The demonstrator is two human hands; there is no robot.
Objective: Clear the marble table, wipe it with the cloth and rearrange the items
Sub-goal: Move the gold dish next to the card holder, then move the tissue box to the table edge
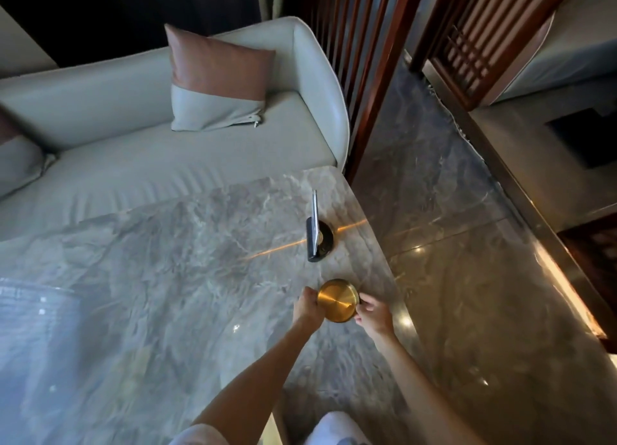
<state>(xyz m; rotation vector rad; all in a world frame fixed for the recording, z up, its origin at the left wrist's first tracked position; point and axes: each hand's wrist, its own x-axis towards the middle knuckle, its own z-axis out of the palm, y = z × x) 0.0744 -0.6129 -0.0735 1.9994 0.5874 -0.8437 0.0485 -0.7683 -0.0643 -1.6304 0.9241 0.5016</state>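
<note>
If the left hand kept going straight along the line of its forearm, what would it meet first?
Probably the black phone stand with its upright card beyond the gold dish that the left hand grips; otherwise bare marble table. Depth is uncertain.

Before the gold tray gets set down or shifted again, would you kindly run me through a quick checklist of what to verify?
1. Both hands on the gold tray: ok, left hand and right hand grip opposite rims.
2. Tray lies over the marble table, not past its edge: ok, though near the right edge.
3. Clear of the black stand with its upright card: ok, apart.
4. Tray empty: ok.
5. Tray resting or lifted: cannot tell.
6. Cloth at hand: cannot tell, none visible.
</note>
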